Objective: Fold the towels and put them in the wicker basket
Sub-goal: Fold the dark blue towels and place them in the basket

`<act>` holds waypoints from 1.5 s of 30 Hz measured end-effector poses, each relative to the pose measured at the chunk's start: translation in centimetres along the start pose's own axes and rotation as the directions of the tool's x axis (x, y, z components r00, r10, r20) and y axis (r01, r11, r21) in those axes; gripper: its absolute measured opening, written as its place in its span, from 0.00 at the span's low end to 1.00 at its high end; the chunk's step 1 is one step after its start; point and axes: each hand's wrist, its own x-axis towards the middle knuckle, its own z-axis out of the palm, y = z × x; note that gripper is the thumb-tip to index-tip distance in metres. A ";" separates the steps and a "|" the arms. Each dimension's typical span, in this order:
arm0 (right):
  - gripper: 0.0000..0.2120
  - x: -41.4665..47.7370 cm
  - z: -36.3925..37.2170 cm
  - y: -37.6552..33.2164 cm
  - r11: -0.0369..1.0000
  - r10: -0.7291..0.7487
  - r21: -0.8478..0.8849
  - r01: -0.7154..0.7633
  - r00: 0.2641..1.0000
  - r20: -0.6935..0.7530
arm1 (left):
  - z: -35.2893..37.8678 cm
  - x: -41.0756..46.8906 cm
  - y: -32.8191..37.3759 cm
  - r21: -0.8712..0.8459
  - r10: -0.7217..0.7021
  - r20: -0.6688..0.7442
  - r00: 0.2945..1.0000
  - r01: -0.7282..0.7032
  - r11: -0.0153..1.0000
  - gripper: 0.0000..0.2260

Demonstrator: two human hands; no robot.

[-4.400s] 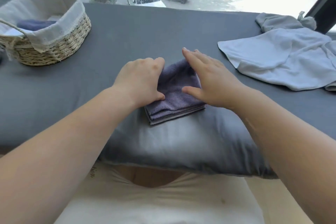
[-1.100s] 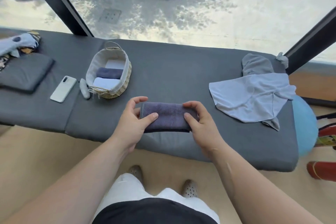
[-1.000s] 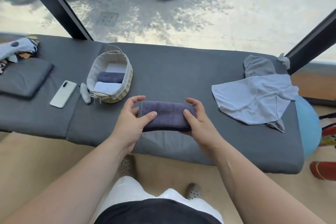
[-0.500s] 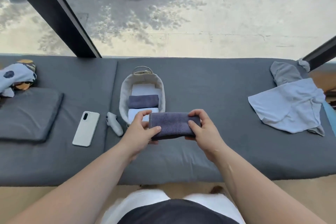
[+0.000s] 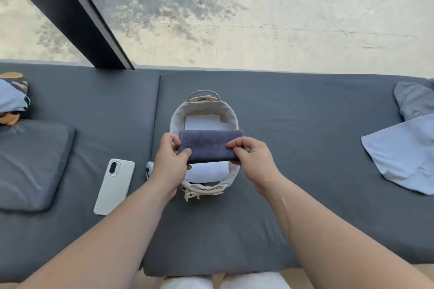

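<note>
A folded dark purple towel [image 5: 209, 145] hangs level just above the wicker basket [image 5: 203, 107], held at both ends. My left hand [image 5: 170, 162] pinches its left end, thumb on top. Its right end is pinched by my right hand [image 5: 251, 159]. The basket has a pale cloth lining and a handle at the far end. Inside it lie a white folded towel [image 5: 203, 122] at the back and another white one [image 5: 207, 172] at the front; the middle is hidden by the held towel. Unfolded light blue towels [image 5: 401, 155] lie at the right edge.
A white phone [image 5: 115, 186] lies left of the basket, with a small white device [image 5: 149, 168] partly behind my left wrist. A dark grey cushion [image 5: 30, 164] and patterned cloth [image 5: 13, 97] sit far left. A window runs along the far edge of the grey mattress [image 5: 293, 136].
Both hands have lifted the folded purple towel off the mattress and carried it left, and it is now over the basket. My view has shifted left with it.
</note>
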 end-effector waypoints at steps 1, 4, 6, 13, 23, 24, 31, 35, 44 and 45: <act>0.18 1.6 0.7 0.3 1.000 0.010 -0.007 -0.010 1.000 -0.010 | 0.1 1.6 -0.4 0.026 -0.004 -0.008 1.000 0.004 1.000 0.14; 0.16 6.1 2.5 1.8 0.997 0.037 -0.067 -0.041 0.998 -0.050 | 0.7 5.8 -1.6 0.155 0.009 -0.012 1.000 -0.007 0.988 0.12; 0.15 8.4 3.8 2.5 0.994 0.058 -0.090 -0.063 0.996 -0.061 | 1.2 8.0 -2.0 0.215 0.019 -0.025 1.000 -0.013 0.976 0.12; 0.16 13.3 7.3 1.5 0.977 -0.049 -0.212 0.025 0.993 -0.109 | 3.3 12.1 -2.2 0.441 0.211 -0.060 0.976 -0.163 0.883 0.07; 0.19 15.0 8.3 3.8 0.895 -0.056 -0.446 0.011 0.995 -0.088 | 5.6 12.3 -2.9 0.622 0.122 0.024 0.992 -0.110 0.775 0.19; 0.20 14.9 8.3 4.0 0.894 -0.029 -0.448 -0.015 0.995 -0.092 | 5.4 11.5 -2.8 0.657 0.174 0.014 0.985 -0.140 0.741 0.20; 0.20 14.7 8.5 2.9 0.845 0.033 -0.531 -0.062 0.997 -0.065 | 5.6 12.4 -3.4 0.891 0.190 0.355 0.915 -0.393 0.228 0.30; 0.24 12.4 8.6 2.8 0.686 -0.047 -0.723 0.085 0.996 0.072 | 4.9 13.8 -4.6 0.890 0.037 0.418 0.908 -0.417 0.187 0.32; 0.35 14.5 7.9 5.1 0.403 -0.075 -0.855 0.328 0.942 0.326 | 5.3 13.7 -5.7 0.886 0.043 0.412 0.910 -0.411 0.212 0.32; 0.37 14.9 7.8 5.1 0.457 -0.024 -0.842 0.287 0.950 0.311 | 5.5 13.6 -5.9 0.893 0.047 0.401 0.915 -0.402 0.201 0.33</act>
